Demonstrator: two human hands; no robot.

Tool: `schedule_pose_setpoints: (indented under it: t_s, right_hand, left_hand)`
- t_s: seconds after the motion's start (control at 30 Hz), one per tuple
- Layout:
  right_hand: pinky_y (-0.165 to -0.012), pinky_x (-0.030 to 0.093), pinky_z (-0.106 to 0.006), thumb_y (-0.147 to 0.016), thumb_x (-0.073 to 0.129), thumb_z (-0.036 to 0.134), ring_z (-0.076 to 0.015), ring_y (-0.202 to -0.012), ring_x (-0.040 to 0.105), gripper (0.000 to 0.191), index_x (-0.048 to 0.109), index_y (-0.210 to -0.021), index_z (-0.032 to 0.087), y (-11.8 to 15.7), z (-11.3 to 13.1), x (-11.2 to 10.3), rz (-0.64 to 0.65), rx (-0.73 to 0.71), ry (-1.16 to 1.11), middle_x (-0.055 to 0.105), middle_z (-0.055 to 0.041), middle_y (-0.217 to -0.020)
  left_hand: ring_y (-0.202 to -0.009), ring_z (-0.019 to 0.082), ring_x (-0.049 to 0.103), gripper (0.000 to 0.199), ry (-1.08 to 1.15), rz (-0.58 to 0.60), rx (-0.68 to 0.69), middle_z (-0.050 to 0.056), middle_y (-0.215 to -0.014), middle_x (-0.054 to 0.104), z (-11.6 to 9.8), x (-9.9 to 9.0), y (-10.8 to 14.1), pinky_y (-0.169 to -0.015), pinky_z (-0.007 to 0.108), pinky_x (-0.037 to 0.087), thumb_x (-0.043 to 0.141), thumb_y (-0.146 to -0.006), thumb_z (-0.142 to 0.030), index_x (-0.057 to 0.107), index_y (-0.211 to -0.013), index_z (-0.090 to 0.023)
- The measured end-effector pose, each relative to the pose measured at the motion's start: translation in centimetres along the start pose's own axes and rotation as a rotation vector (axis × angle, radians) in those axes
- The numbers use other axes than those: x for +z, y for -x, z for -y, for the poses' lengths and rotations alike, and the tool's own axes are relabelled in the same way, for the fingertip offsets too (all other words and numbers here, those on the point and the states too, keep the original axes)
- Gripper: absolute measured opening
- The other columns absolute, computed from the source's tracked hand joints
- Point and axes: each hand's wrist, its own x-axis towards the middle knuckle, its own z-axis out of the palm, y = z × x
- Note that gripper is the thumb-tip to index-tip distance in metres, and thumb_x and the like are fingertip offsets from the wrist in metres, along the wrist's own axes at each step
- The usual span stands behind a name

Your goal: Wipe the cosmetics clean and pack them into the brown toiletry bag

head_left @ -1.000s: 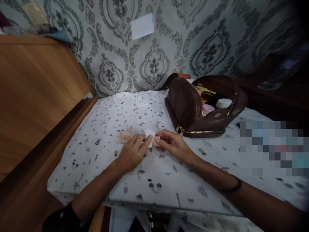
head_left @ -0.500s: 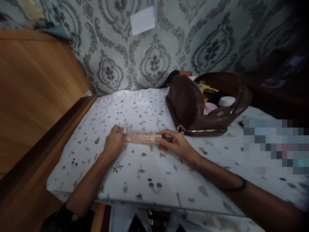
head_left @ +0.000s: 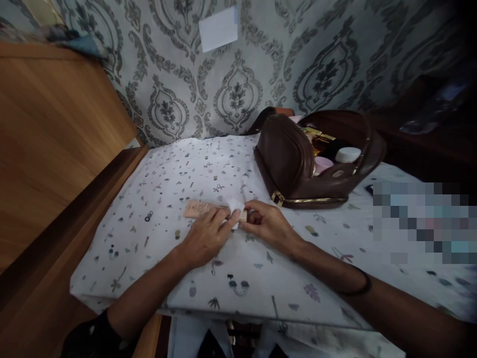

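A peach cosmetic tube (head_left: pixel 194 209) with small print lies sideways just above the patterned cloth. At its right end, the thumb and fingers of my right hand (head_left: pixel 271 223) pinch it. My left hand (head_left: pixel 206 237) presses a white tissue (head_left: pixel 234 205) against the tube near that same end, fingers closed on the tissue and covering the tube's middle. The tube's left end sticks out bare beyond my left fingers.
A brown cosmetic bag (head_left: pixel 290 154) stands unzipped at the back right, with a white-lidded jar (head_left: pixel 348 154) and a pink lid (head_left: pixel 323 164) inside. A white patterned cloth (head_left: pixel 149 263) covers the table. A wooden cabinet (head_left: pixel 63 124) borders the left side.
My left hand has slid with the tissue from the tube's left end rightward to near my right hand. My right hand keeps hold of the right end.
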Motion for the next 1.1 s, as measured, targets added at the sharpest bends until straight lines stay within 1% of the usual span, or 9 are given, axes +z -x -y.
schedule_pose_setpoints:
  t_s: [0.1, 0.23, 0.33, 0.43, 0.57, 0.7, 0.8, 0.93, 1.1]
  right_hand:
    - [-0.052, 0.043, -0.025, -0.073, 0.073, 0.026, -0.0133, -0.054, 0.053, 0.024, 0.068, -0.096, 0.019, 0.1, 0.0, -0.1, 0.009, 0.028, 0.004, 0.055, 0.0042, -0.061]
    - [-0.055, 0.047, -0.027, -0.075, 0.074, 0.027, -0.0144, -0.060, 0.056, 0.024, 0.071, -0.098, 0.020, 0.1, 0.1, -0.4, -0.005, -0.025, 0.065, 0.060, -0.0008, -0.076]
    - [-0.060, 0.049, -0.029, -0.076, 0.074, 0.029, -0.0147, -0.064, 0.057, 0.024, 0.073, -0.098, 0.020, 0.0, 0.0, -0.8, -0.019, -0.084, 0.129, 0.061, -0.0035, -0.085]
    - [-0.062, 0.050, -0.030, -0.077, 0.074, 0.030, -0.0156, -0.065, 0.058, 0.024, 0.074, -0.099, 0.019, -0.1, -0.2, -1.1, -0.011, -0.083, 0.140, 0.061, -0.0040, -0.083]
    - [-0.063, 0.049, -0.031, -0.079, 0.073, 0.033, -0.0174, -0.067, 0.060, 0.025, 0.073, -0.099, 0.017, -0.2, -0.4, -0.8, -0.009, -0.078, 0.136, 0.062, -0.0048, -0.082]
    - [-0.061, 0.047, -0.030, -0.079, 0.074, 0.038, -0.0174, -0.066, 0.059, 0.026, 0.072, -0.094, 0.017, -0.1, -0.2, -0.4, -0.029, -0.084, 0.147, 0.063, -0.0044, -0.078]
    - [-0.060, 0.047, -0.029, -0.080, 0.072, 0.037, -0.0167, -0.066, 0.059, 0.021, 0.072, -0.090, 0.018, 0.0, 0.0, -0.2, -0.035, -0.103, 0.141, 0.063, -0.0043, -0.077]
    - [-0.058, 0.047, -0.028, -0.080, 0.072, 0.042, -0.0171, -0.066, 0.058, 0.026, 0.073, -0.090, 0.018, -0.1, -0.2, -0.4, -0.025, -0.073, 0.120, 0.063, -0.0043, -0.075]
    - [-0.058, 0.049, -0.029, -0.078, 0.072, 0.048, -0.0173, -0.066, 0.058, 0.033, 0.073, -0.094, 0.018, -0.3, -1.0, -0.5, -0.016, -0.011, 0.042, 0.064, -0.0045, -0.076]
  left_hand:
    - [-0.097, 0.024, 0.057, 0.049, -0.027, 0.075, -0.131, 0.014, -0.110, 0.061, 1.2, -0.2, 0.7, -0.079, 0.037, 0.056, 0.037, -0.093, -0.003, 0.044, -0.141, -0.011]
    - [-0.101, 0.026, 0.058, 0.047, -0.087, 0.306, -0.425, 0.014, -0.112, 0.061, 3.9, -0.9, 1.9, -0.072, 0.036, 0.058, 0.038, -0.088, 0.001, 0.055, -0.130, -0.012]
    - [-0.103, 0.028, 0.059, 0.040, -0.094, 0.462, -0.615, 0.014, -0.111, 0.059, 5.4, -1.7, 2.4, -0.074, 0.038, 0.058, 0.038, -0.089, 0.000, 0.063, -0.116, -0.014]
    - [-0.101, 0.027, 0.059, 0.039, -0.078, 0.483, -0.692, 0.012, -0.111, 0.058, 5.8, -1.8, 2.5, -0.076, 0.038, 0.057, 0.038, -0.089, 0.000, 0.064, -0.113, -0.016]
    - [-0.101, 0.025, 0.059, 0.047, -0.083, 0.275, -0.620, 0.013, -0.114, 0.057, 4.6, -1.1, 2.3, -0.069, 0.032, 0.054, 0.040, -0.088, -0.001, 0.054, -0.130, -0.016]
    - [-0.097, 0.022, 0.059, 0.048, -0.035, -0.021, -0.200, 0.014, -0.109, 0.058, 2.0, -0.5, 1.1, -0.071, 0.029, 0.053, 0.036, -0.093, -0.001, 0.043, -0.140, -0.012]
    - [-0.093, 0.022, 0.057, 0.044, -0.006, -0.022, 0.011, 0.014, -0.107, 0.060, 0.4, -0.5, 0.2, -0.074, 0.032, 0.054, 0.037, -0.096, -0.003, 0.042, -0.139, -0.009]
    - [-0.093, 0.024, 0.057, 0.041, -0.065, 0.005, -0.058, 0.014, -0.105, 0.061, 0.8, -0.5, 0.4, -0.076, 0.035, 0.055, 0.037, -0.094, -0.001, 0.047, -0.134, -0.006]
    - [-0.098, 0.026, 0.056, 0.046, -0.153, 0.174, -0.369, 0.015, -0.110, 0.059, 3.5, -0.6, 1.9, -0.071, 0.035, 0.056, 0.037, -0.089, 0.002, 0.055, -0.129, -0.011]
